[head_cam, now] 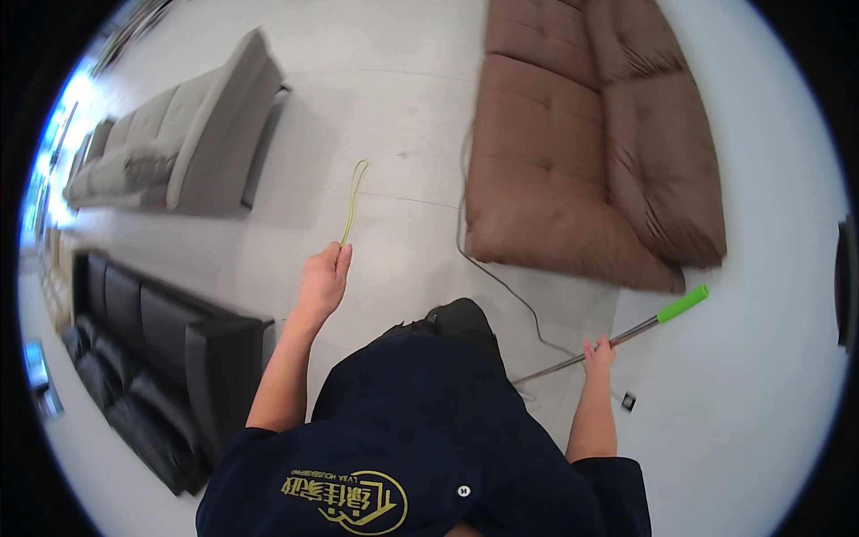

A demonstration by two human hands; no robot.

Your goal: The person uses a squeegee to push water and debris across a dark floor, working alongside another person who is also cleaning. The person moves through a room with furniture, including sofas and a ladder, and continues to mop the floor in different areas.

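My left hand [325, 276] is closed around a thin yellow-green cord [351, 201], whose narrow loop reaches away from the fist over the floor. Off to the right, my right hand [599, 356] grips a metal pole [634, 332] with a bright green handle sleeve [683, 304] at its upper end. The pole slants down to the left, and its lower end is hidden behind my body. A small whitish piece [527, 396] shows beside the pole near my leg; what it is, I cannot tell.
A brown upholstered sofa [540, 134] stands ahead right, along a white wall [772, 221]. A grey cable [500, 278] runs past its front to a wall socket [628, 401]. Left are a light grey sofa [215, 134] and a black sofa [225, 362] on the pale tiled floor [396, 262].
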